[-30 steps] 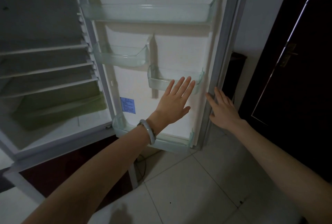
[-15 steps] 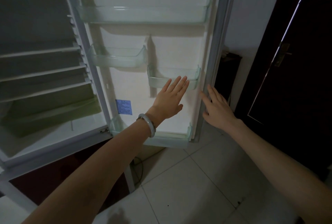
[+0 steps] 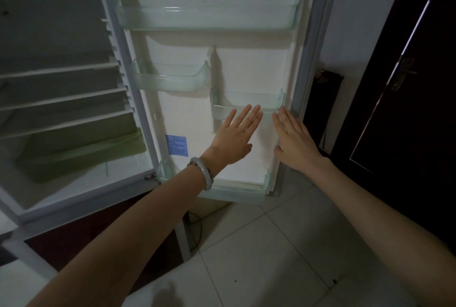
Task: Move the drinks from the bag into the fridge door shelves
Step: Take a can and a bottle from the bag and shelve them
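The fridge door [image 3: 187,119] stands wide open in front of me, its inside facing me. It carries clear greenish shelves: a wide top shelf [image 3: 207,17], a small left shelf [image 3: 170,80], a small right shelf [image 3: 246,105] and a bottom shelf [image 3: 237,192]. All of them hold nothing. My left hand [image 3: 234,139], with a pale bangle on the wrist, is flat and open just below the small right shelf. My right hand [image 3: 294,139] is open beside it, fingers near the door's right edge. No bag or drinks are in view.
The fridge interior [image 3: 61,99] with bare shelves and a greenish drawer is on the left. A dark wooden door [image 3: 404,109] with a metal handle stands on the right. A dark object [image 3: 318,99] sits between fridge door and wall. Pale floor tiles [image 3: 259,257] lie below.
My right hand has shifted left from the door's outer edge onto the door's inner face, closer to my left hand. The view has shifted slightly; the left hand stays flat under the small right shelf.
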Tool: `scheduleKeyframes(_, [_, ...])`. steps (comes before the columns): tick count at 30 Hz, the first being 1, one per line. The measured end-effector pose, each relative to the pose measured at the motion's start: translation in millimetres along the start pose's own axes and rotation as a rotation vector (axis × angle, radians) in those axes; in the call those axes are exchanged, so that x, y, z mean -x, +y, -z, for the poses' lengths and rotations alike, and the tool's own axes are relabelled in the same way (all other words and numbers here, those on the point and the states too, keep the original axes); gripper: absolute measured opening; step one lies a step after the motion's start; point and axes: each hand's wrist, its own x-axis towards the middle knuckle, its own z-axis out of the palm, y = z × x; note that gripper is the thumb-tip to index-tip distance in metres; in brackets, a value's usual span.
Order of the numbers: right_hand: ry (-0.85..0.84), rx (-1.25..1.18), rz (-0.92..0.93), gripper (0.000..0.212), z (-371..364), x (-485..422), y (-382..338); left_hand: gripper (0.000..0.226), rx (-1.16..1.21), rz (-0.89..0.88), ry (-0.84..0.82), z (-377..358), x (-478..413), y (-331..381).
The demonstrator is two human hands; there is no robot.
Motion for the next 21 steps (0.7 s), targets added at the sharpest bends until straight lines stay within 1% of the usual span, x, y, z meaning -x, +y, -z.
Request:
scheduleKeyframes(8, [-0.014,-0.006,0.004,0.079,4,5,-4,0.079,0.035,-0.026,-0.001,1,6,-5])
scheduleKeyframes(12, [-0.017,-0.055,0.031,0.079,7,17,-19,0.077,0.068,0.054,0.018,0,24,-8])
scheduleKeyframes(17, [-0.040,-0.090,0.179,0.078,-2,36,-55,0.079,0.153,0.146,0.092,-10,80,-15])
scheduleKeyframes(19, [-0.069,-0.099,0.245,0.077,-13,41,-73,0.080,0.154,0.189,0.077,-17,112,-19])
scheduleKeyframes(21, [-0.103,-0.110,0.312,0.078,-28,43,-95,0.082,0.160,0.252,0.024,-23,146,-24])
